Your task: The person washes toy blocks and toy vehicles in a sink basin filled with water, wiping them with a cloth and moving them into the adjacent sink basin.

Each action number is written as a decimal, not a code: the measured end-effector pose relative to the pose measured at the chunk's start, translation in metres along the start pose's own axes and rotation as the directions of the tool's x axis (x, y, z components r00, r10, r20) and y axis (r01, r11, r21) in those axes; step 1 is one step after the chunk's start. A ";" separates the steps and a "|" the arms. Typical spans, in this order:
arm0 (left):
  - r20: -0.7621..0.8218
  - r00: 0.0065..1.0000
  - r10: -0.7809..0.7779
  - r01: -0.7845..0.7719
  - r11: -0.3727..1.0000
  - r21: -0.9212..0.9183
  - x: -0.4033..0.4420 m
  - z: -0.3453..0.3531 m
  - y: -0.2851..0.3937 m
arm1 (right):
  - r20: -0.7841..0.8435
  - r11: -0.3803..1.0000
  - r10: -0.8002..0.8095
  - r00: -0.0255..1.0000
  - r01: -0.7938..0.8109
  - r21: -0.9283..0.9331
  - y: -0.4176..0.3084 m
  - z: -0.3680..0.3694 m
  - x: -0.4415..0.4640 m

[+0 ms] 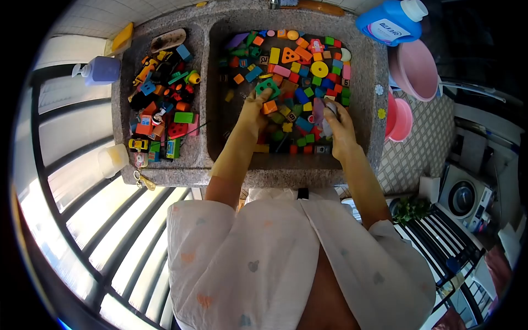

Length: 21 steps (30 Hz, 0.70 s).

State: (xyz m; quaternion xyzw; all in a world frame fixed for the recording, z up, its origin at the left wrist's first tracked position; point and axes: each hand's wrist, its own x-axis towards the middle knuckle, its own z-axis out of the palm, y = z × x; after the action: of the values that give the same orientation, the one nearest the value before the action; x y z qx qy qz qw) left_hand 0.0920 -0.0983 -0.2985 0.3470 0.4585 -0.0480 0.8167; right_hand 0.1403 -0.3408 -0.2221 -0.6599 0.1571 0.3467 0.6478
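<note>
My left hand (253,113) reaches into the large basin of a stone sink (297,171). Its fingers close on a green toy block (268,87) with holes in it, and an orange block (269,107) lies right beside them. My right hand (342,129), further right in the same basin, is wrapped round a pale greyish-purple cloth (325,125), partly hidden by the fingers. Many colored toy blocks lie around both hands, among them a yellow disc (319,69) and an orange triangle (290,55) with holes.
The smaller left compartment holds heaped toys, including a yellow toy car (138,144). A purple pump bottle (103,71) stands at the left edge. At the back right is a blue detergent bottle (389,25). Pink basins (416,69) sit to the right, above a tiled floor.
</note>
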 end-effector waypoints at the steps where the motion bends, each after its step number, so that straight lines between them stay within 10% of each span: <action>1: 0.069 0.997 0.026 -0.023 0.999 -0.033 -0.013 0.004 0.001 | 0.042 0.965 -0.200 0.979 0.205 -0.163 -0.006 0.008 0.000; 2: 0.139 0.989 0.057 -0.048 0.997 -0.068 -0.026 0.009 0.003 | 0.044 0.965 -0.200 0.979 0.204 -0.162 -0.014 0.017 0.005; 4: 0.183 0.980 0.084 -0.062 0.991 -0.120 -0.059 0.028 0.011 | 0.404 0.390 -0.639 0.654 0.729 -0.562 -0.037 0.040 0.006; 8: 0.378 0.895 0.236 -0.190 0.969 -0.157 -0.054 0.023 -0.009 | 0.424 0.284 -0.620 0.660 0.692 -0.663 -0.070 0.099 -0.020; 15: 0.200 0.940 0.275 -0.300 0.948 0.108 -0.129 0.039 0.033 | 0.231 0.227 -0.573 0.786 0.424 -0.877 -0.079 0.095 0.052; 18: 0.169 0.948 0.270 -0.308 0.914 0.266 -0.135 0.032 0.047 | 0.201 0.409 -0.384 0.901 0.361 -0.838 -0.085 0.087 0.055; 21: 0.113 0.943 0.313 -0.332 0.861 0.385 -0.121 0.024 0.048 | 0.062 0.899 -0.315 0.947 0.319 -0.299 -0.100 0.098 0.016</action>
State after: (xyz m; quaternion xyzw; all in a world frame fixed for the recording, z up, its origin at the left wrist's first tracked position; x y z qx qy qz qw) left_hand 0.0591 -0.1060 -0.1710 0.5763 0.3552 -0.0114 0.7359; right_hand 0.1926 -0.2314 -0.1506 -0.7666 -0.0116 0.2608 0.5866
